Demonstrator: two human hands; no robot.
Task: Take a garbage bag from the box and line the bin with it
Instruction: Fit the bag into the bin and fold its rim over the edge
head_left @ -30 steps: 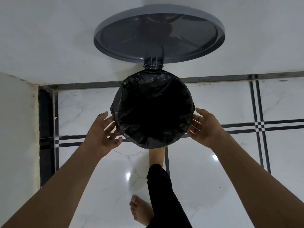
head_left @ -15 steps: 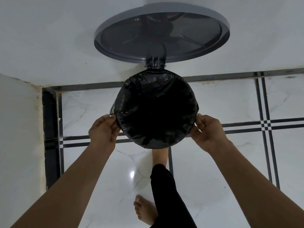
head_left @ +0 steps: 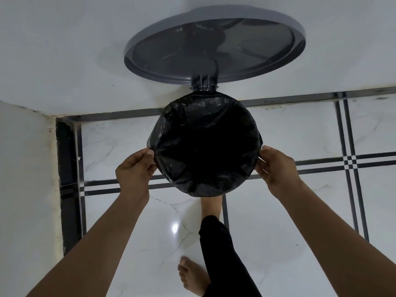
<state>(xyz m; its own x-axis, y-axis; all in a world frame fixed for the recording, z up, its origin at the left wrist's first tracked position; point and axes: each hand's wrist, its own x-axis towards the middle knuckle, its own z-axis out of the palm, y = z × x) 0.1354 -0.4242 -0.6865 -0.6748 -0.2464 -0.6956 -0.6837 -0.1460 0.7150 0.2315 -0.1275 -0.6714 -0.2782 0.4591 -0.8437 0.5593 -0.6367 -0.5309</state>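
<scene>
A black garbage bag [head_left: 203,146] is seen from above, spread over the mouth of a round bin at the centre of the view; its thin, glossy plastic is crinkled all around the rim and sinks into a dark hollow in the middle. The bin itself is almost wholly hidden by the bag. At the bag's 9 o'clock edge a loose flap of film is pinched between the thumb and fingers of the left hand [head_left: 134,168]. At the 3 o'clock edge the right hand [head_left: 276,168] is closed on the folded-over plastic. The grey round lid [head_left: 214,46] is raised at 12 o'clock, joined by a metal hinge [head_left: 203,85]. A bare foot [head_left: 211,205] is placed at 6 o'clock, touching the bin's base, on the white marble floor [head_left: 278,211].
</scene>
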